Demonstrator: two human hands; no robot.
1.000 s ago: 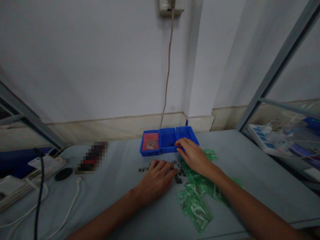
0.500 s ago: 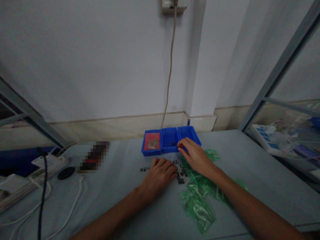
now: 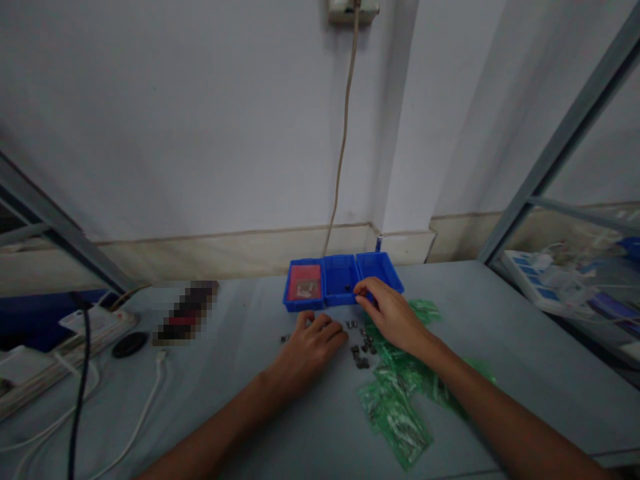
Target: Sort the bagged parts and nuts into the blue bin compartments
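My left hand (image 3: 313,345) rests low over the table with its fingers apart and bent, to the left of a scatter of small dark metal parts (image 3: 359,357). Thumb and forefinger of my right hand (image 3: 389,312) are pinched together at the front of the blue trays; whatever they hold is too small to make out. The middle blue tray (image 3: 336,267) has a tiny dark piece in it. On its right stands another blue tray (image 3: 379,265), partly covered by my right hand. Green plastic bags (image 3: 400,420) of small parts lie beneath and beside my right forearm.
A left blue tray (image 3: 287,293) holds a pink sheet (image 3: 306,273) and a small clear packet. Farther left are a pixelated item (image 3: 186,313), a black disc (image 3: 130,345), a white cable (image 3: 150,407) and a power strip (image 3: 107,330). Metal frame bars flank the table.
My left hand has shifted slightly left, away from the metal parts, uncovering more of them. The right hand stays pinched in nearly the same place by the trays.
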